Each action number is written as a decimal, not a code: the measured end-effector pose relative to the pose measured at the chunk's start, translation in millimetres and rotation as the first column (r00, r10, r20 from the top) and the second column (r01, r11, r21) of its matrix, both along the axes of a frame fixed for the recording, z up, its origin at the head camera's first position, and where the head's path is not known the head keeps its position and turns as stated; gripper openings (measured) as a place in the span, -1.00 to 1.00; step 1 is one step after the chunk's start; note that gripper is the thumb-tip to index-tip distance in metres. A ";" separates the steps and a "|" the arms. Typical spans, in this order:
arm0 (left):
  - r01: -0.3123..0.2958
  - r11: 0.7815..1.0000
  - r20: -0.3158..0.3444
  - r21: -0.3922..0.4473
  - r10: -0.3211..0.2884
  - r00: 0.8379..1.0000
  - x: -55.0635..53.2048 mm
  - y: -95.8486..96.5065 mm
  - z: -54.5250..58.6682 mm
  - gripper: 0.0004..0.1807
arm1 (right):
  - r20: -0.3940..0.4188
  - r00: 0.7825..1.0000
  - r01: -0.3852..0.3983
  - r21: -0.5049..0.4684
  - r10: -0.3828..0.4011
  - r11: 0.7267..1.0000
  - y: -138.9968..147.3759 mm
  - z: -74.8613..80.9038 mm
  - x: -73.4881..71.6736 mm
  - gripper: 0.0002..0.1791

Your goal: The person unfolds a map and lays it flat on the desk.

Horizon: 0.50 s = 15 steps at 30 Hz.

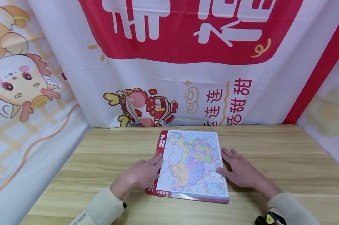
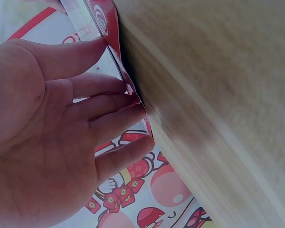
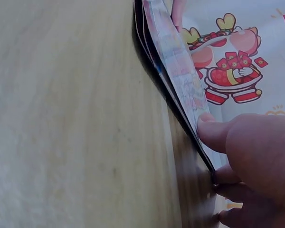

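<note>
A map with coloured regions and a red border lies flat on the wooden table, several thin layers showing along its edge in the right wrist view. At its left side, my left hand has extended fingers over the red border. The left wrist view shows that hand's fingertips against the map's edge. On the opposite side is my right hand, thumb on the map's margin and the other fingers along its edge. Close up, the right thumb rests on the printed surface, with fingertips lower down at the edge.
The wooden table extends to both sides of the map. Behind it hangs a white cloth with red lettering and cartoon figures. Another printed cloth borders the left side. Both forearms wear light sleeves.
</note>
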<state>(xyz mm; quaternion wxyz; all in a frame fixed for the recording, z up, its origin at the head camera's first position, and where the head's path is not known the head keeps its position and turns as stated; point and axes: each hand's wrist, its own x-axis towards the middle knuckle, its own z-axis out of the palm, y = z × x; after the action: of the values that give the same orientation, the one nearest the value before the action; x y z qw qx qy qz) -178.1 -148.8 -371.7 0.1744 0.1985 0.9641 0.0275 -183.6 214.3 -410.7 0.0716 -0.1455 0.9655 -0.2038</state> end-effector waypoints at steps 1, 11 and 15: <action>-0.002 1.000 0.003 0.005 0.002 1.000 0.1 0.0 0.2 -0.24 | -0.003 1.000 -0.002 -0.007 0.002 1.000 0.4 0.3 0.3 -0.01; 0.012 1.000 0.010 0.003 -0.012 1.000 -0.4 -1.2 0.1 -0.22 | -0.024 0.999 0.044 -0.104 -0.046 0.994 -4.7 2.3 1.0 -0.11; 0.011 1.000 0.017 0.012 -0.012 1.000 -0.9 -1.4 -0.4 -0.21 | -0.072 0.992 0.096 -0.152 -0.107 0.984 -7.6 2.2 0.3 -0.22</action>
<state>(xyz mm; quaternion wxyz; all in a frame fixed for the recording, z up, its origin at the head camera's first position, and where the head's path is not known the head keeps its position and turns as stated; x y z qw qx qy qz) -179.0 -150.1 -372.1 0.1818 0.2048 0.9612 0.0341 -183.3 206.7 -408.5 0.0115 -0.1090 0.9559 -0.2726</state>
